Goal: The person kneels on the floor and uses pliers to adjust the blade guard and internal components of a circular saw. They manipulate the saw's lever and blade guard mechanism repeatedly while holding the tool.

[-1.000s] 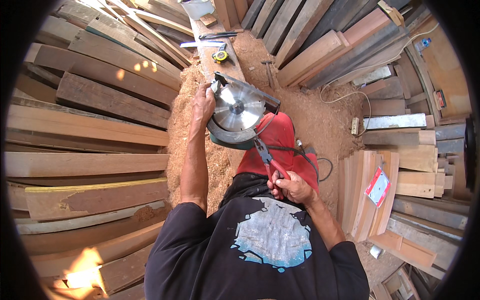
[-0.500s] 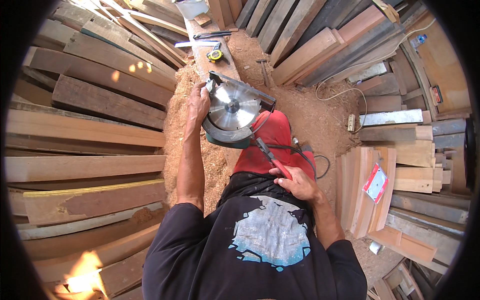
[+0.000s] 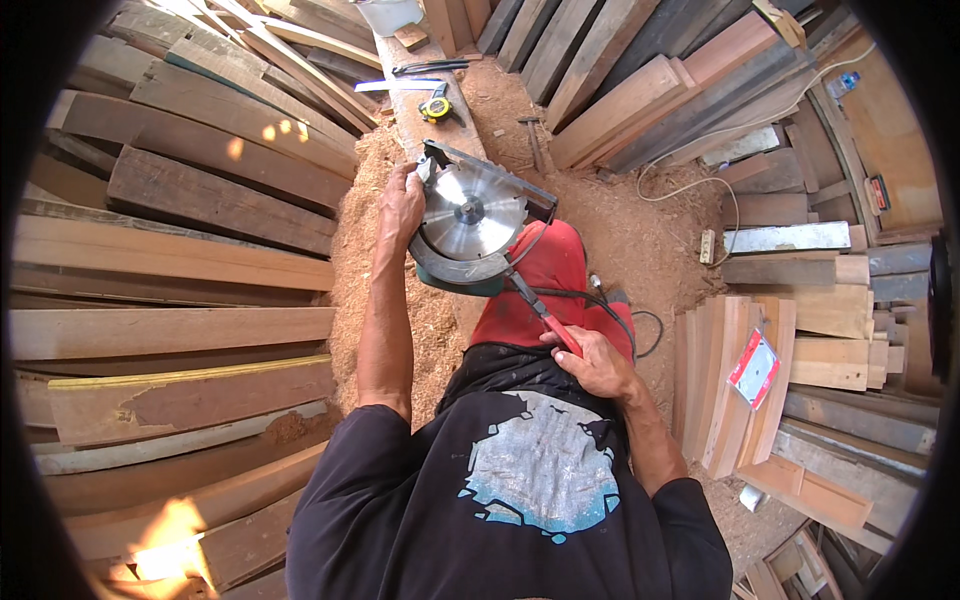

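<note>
A circular saw (image 3: 456, 270) lies tilted in front of me, its round toothed blade (image 3: 482, 196) facing up. My left hand (image 3: 401, 207) is closed around the saw's left edge, beside the metal base plate. In my right hand (image 3: 598, 364) is a pair of red-handled pliers (image 3: 563, 333), held low near my lap. Their dark jaws reach the lower right rim of the saw's blade guard. A thin dark strand curves from there towards the base plate. Whether the jaws grip it is too small to tell.
Ahead, a narrow plank (image 3: 411, 115) bears a yellow tape measure (image 3: 435, 107) and dark tools. A hammer (image 3: 533, 140) lies on the sawdust to its right. Stacked boards (image 3: 190, 333) line both sides. A flat red-and-white package (image 3: 754, 369) rests on boards at right, below a white cable (image 3: 690, 183).
The whole view has shifted slightly. Both hands keep their grips, and the pliers stay at the same part of the saw's rim.
</note>
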`<state>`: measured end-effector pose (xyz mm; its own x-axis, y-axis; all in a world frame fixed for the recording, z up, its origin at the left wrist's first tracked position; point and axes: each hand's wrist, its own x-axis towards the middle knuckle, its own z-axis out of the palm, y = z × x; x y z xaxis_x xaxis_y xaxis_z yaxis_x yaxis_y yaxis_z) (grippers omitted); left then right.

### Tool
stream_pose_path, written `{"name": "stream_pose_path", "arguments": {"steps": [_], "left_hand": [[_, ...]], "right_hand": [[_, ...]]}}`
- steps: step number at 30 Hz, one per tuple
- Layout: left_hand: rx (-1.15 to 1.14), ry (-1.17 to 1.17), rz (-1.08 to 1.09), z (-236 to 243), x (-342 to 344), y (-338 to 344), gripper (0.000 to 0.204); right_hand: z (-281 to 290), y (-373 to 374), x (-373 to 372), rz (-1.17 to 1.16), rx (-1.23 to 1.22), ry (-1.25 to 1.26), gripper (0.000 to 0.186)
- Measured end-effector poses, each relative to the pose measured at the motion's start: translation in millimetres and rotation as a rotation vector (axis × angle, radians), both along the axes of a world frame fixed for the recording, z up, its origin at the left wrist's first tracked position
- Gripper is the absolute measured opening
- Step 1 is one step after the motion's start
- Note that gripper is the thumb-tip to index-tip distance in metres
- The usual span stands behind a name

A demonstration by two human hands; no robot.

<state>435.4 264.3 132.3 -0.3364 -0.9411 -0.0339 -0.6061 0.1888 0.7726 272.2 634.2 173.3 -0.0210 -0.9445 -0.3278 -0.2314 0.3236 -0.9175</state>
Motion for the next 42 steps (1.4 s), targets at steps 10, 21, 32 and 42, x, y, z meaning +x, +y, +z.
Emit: {"name": "stream_pose_path", "arguments": {"steps": [10, 21, 32, 42], "left_hand": [[-0.027, 0.005, 0.0, -11, 2, -5, 0.042], [-0.07, 0.011, -0.005, -10, 2, -3, 0.041], [-0.052, -0.016, -0.004, 6, 0, 4, 0.041], [-0.055, 0.034, -0.022, -4, 3, -1, 0.043]], "right_hand": [[-9, 0, 10, -0.127, 0.206, -0.569, 0.021], [-24, 5, 19, -0.176, 0.193, -0.867, 0.025], [-34, 9, 21, -0.19, 0.197, -1.067, 0.014], [-27, 8, 23, -0.239, 0.226, -1.198, 0.013]]}}
